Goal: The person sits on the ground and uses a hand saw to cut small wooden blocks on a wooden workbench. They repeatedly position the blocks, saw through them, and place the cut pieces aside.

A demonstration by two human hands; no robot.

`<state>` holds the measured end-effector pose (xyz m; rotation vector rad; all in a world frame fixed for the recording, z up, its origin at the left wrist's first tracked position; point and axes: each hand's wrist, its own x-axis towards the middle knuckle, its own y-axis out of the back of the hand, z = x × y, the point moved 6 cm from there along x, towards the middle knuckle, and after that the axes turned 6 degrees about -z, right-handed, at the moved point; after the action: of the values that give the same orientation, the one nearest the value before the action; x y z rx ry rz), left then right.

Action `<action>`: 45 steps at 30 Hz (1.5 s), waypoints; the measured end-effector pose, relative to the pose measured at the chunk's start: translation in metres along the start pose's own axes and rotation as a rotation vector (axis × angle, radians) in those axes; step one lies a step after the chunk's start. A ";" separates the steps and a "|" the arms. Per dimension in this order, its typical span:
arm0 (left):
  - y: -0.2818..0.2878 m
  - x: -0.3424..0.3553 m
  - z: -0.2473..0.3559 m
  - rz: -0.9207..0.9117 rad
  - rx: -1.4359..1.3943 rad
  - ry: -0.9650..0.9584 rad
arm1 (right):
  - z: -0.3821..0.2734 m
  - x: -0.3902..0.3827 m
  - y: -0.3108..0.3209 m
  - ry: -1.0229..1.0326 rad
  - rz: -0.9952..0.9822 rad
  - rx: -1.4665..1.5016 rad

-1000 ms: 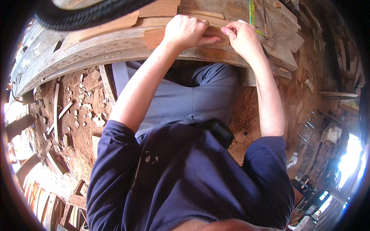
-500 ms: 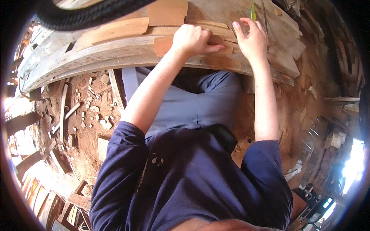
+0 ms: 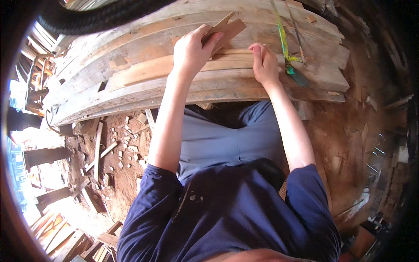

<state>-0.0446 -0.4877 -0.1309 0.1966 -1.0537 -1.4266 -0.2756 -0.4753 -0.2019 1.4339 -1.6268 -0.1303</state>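
My left hand (image 3: 190,51) is closed around thin flat wood pieces (image 3: 231,34), raised over the plank bench top. Their far ends spread apart in a V shape. To the right, my right hand (image 3: 265,66) hovers over the near part of the bench with its fingers curled in and the thumb upright. Whatever it may hold is hidden by the fingers. Beside it lies a tool with a yellow-green strip (image 3: 283,41) and a dark flat end (image 3: 298,78); a thin dark rod (image 3: 295,30) runs next to it.
The bench (image 3: 144,94) is made of long weathered planks, with a small wood block (image 3: 311,19) at the far right. Wood offcuts (image 3: 126,139) and sticks (image 3: 98,150) litter the dirt floor at left. A thick black cord (image 3: 100,19) crosses the upper left.
My left hand has picked up the wood pieces from the bench. My right hand's fingers have curled in, and it has moved away from the yellow-green strip. The view has shifted.
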 end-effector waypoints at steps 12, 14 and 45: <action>0.003 0.012 0.039 0.202 -0.946 -0.025 | 0.010 -0.004 -0.004 -0.289 -0.049 -0.222; 0.001 0.012 0.040 0.213 -0.942 -0.002 | 0.010 -0.004 -0.003 -0.283 -0.026 -0.212; -0.021 0.006 0.031 0.090 -0.890 0.053 | 0.009 -0.005 0.001 -0.342 -0.013 -0.220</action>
<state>-0.0813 -0.4830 -0.1249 -0.4491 -0.3061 -1.6621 -0.2827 -0.4754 -0.2094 1.3026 -1.8119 -0.5712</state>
